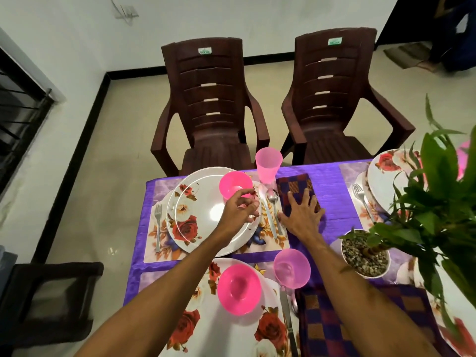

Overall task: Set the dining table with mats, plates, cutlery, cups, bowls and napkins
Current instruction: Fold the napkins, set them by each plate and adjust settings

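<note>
Napkin: folded checked cloth on the counter, just right of the spoon at the far setting
Right hand: flat, fingers spread, palm down on the napkin's near half, gripping nothing; thumb just beside the spoon's handle
Left hand: fingers curled over the plate's right side, fingertips at the bowl's near side; I cannot tell whether it pinches or touches anything
Bowl: pink, upright on the plate's far right part
Cutlery: spoon and knife side by side on the mat between plate and napkin; fork left of the plate
Cup: pink, upright near the counter's far edge, just beyond the spoon
Stage: probably final straightening, since this setting seems to have every piece
Risk: sliding the napkin under a flat palm could drag the thumb into the spoon and knife and skew them; a push away could knock the light cup off the edge; the curled left fingers could tip the bowl
</note>
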A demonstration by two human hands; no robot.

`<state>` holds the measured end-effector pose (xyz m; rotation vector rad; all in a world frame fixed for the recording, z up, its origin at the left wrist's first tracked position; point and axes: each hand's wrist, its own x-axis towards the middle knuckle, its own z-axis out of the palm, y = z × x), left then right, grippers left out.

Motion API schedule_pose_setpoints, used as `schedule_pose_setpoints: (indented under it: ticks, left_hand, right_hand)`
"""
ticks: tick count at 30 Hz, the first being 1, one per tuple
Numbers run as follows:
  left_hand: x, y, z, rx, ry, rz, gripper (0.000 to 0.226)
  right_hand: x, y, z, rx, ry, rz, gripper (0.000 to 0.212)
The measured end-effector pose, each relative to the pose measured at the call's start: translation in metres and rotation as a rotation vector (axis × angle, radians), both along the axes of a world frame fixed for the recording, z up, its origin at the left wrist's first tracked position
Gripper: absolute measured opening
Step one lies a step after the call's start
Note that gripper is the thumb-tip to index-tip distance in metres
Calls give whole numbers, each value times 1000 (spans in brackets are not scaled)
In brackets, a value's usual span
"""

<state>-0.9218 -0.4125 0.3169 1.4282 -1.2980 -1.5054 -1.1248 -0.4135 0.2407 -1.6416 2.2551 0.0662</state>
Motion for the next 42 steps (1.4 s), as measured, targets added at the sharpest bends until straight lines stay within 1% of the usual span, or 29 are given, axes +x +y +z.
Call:
schedule_pose_setpoints:
  ticks: [4, 8, 12, 19, 23, 25, 27, 32, 35, 39, 42]
  left_hand:
    - [-3, -3, 2, -7, -9, -4, 38]
    - [-2, -5, 2, -5, -2, 3, 38]
    - [-1, -4, -1, 1, 8, 6, 38]
    - [1, -3, -2, -9, -2, 0, 39]
    - [0, -1, 2, -15, -5, 2, 38]
    - [0, 3, 5, -18, -4, 5, 37]
    - [-2, 7, 8, -23, -2, -4, 36]
    - [-8, 28, 25, -36, 4, -15, 37]
    - [-10, 48, 38, -57, 12, 8, 36]
    - [-12, 85, 54, -75, 9, 70, 34]
    - [-17, 126, 65, -69, 62, 135, 32]
  right_hand:
    - [-2, 2, -5, 37, 13, -1, 76]
    - [-4, -8, -4, 37, -44, -21, 74]
    - [-6, -14, -6, 29, -47, -31, 73]
    - [-7, -20, -5, 38, -30, -26, 73]
    - [-9, -14, -1, 31, -50, -20, 77]
    - [-8, -8, 5, -19, -46, 1, 79]
    - [-7, 0, 13, -87, -59, 15, 76]
    - [-2, 28, 40, -266, -214, -45, 53]
    - [-3, 51, 54, -411, -332, -26, 40]
    - [-7, 91, 69, -484, -530, 24, 37]
    - [-17, 127, 80, -576, -545, 74, 32]
